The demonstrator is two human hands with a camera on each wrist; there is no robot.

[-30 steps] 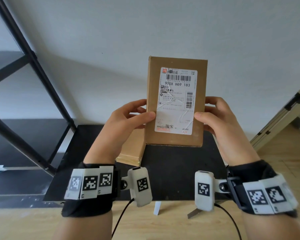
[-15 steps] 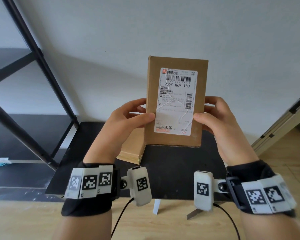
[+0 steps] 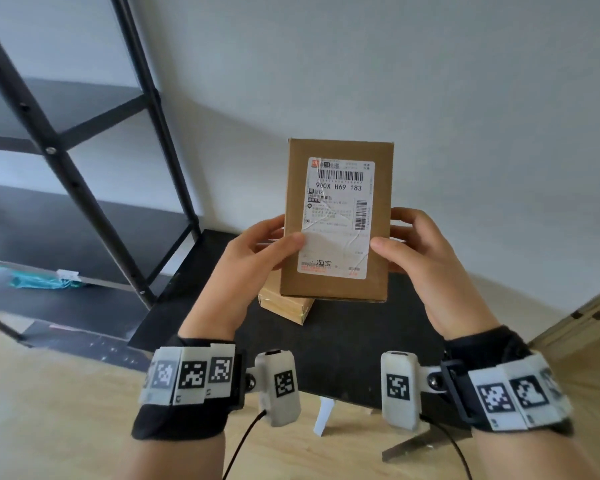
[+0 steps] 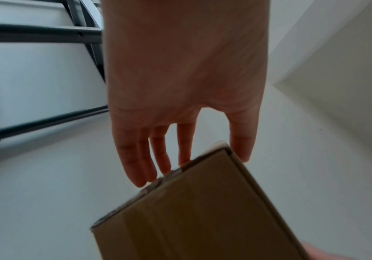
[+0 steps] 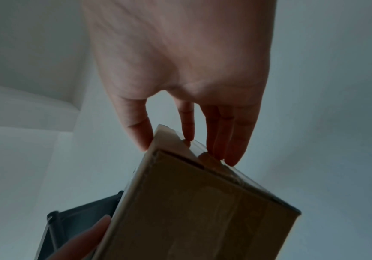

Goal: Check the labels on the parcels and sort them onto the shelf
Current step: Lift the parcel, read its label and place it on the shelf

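Observation:
A brown cardboard parcel [image 3: 338,188] stands upright in front of me, its white shipping label [image 3: 336,216] facing me. My left hand [image 3: 260,247] grips its left edge, thumb on the front and fingers behind. My right hand [image 3: 413,247] grips the right edge the same way. The left wrist view shows the parcel [image 4: 191,211] pinched by my left hand [image 4: 180,149]. The right wrist view shows the parcel [image 5: 191,202] pinched by my right hand [image 5: 180,123]. A second, flatter parcel [image 3: 284,303] lies on the black table [image 3: 343,358], partly hidden by the held one.
A black metal shelf [image 3: 66,140] with several dark boards stands at the left. A teal packet [image 3: 39,280] lies on its lowest board. The white wall is close behind the table. A pale door frame [image 3: 586,313] is at the right, over a wooden floor.
The view has swung left and down, bringing more of the shelf into sight. The parcel stays upright in both hands, with the grip unchanged.

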